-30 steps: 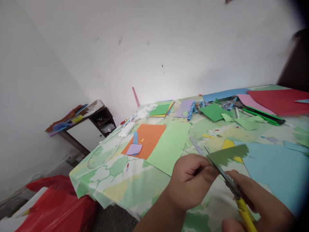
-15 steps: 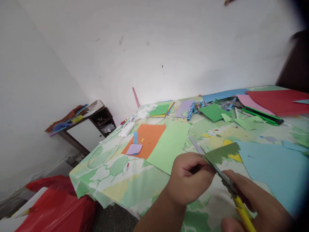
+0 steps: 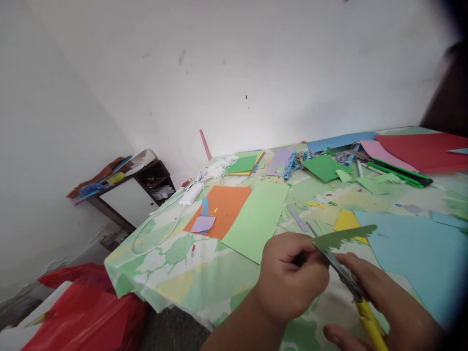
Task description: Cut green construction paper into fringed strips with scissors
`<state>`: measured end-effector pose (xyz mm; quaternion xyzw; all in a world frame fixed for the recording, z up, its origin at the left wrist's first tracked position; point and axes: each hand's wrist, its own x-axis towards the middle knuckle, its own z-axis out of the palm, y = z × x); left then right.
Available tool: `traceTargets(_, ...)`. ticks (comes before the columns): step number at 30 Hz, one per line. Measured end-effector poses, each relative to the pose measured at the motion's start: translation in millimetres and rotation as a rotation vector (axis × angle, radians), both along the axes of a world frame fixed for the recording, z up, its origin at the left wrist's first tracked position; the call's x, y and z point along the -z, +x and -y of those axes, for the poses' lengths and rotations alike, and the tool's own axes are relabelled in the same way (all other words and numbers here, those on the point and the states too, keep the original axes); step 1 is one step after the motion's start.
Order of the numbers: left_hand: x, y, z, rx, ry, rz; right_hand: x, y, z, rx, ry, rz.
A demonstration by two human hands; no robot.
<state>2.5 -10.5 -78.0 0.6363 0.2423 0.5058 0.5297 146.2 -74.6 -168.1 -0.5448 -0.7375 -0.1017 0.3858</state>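
My left hand (image 3: 292,278) is closed in a pinch on a dark green paper piece (image 3: 343,237) with a fringed upper edge, held above the table's near edge. My right hand (image 3: 387,304) grips yellow-handled scissors (image 3: 351,285), whose blades run up under the green piece and meet it beside my left thumb. Below them lies the table (image 3: 175,278) with a green-patterned cloth. A large light blue sheet (image 3: 420,253) lies to the right of my hands, and a yellow scrap (image 3: 345,220) just beyond the green piece.
Light green (image 3: 258,219) and orange (image 3: 223,207) sheets lie left of centre. Red (image 3: 424,151) and pink sheets, a green and black cutter (image 3: 402,175), pens and scraps crowd the far right. A white cable (image 3: 161,229) loops near the left edge. A red bag (image 3: 87,312) and a small cabinet (image 3: 127,195) stand on the left.
The green piece has tilted flatter and shifted slightly right and down. My left hand moved a little right and down with it; the scissors stay at its edge.
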Motion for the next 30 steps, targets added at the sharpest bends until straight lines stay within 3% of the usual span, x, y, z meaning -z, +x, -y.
traceTargets(12, -1.2, 2.7, 1.0, -0.050, 0.090, -0.013, -4.7, -1.5, 0.6, -0.074, -0.053, -0.036)
traceTargets(22, -0.5, 0.5, 2.7, -0.013, -0.016, 0.011, -4.6, -4.0, 0.9, -0.021, 0.025, -0.058)
traceTargets(30, 2.3, 3.5, 2.1, 0.042, -0.070, 0.154, -0.7, 1.2, -0.9, 0.000, -0.009, 0.000)
